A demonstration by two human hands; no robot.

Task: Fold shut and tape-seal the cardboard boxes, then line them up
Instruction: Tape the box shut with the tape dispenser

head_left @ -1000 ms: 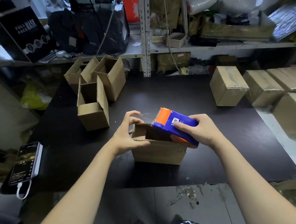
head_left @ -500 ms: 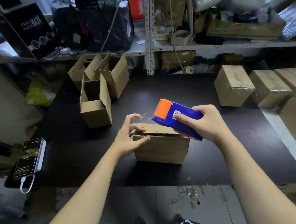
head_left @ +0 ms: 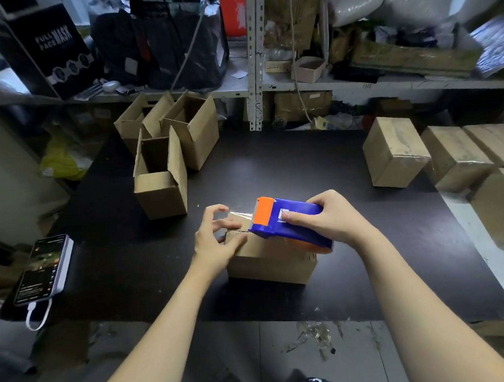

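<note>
Dispenser [head_left: 290,210] lowered onto box [head_left: 271,263]; carton [head_left: 56,52] reads "FULL FACE MASK".

A black counter [head_left: 273,166] fills the middle of the view under dim, even light. Behind it stands a grey metal shelf [head_left: 356,84] with a perforated upright [head_left: 254,57] near the centre. On the far left of the shelf sits a black box [head_left: 50,46] printed "FULL FACE MASK", with dark bags [head_left: 162,48] to its right and white sacks [head_left: 381,2] at the far right. A yellow bag [head_left: 60,161] lies low on the left. At the counter's near left edge lies a lit phone [head_left: 41,268] with a white cable [head_left: 39,320]. The near floor [head_left: 254,353] is grey, littered with tape scraps [head_left: 318,334].
</note>
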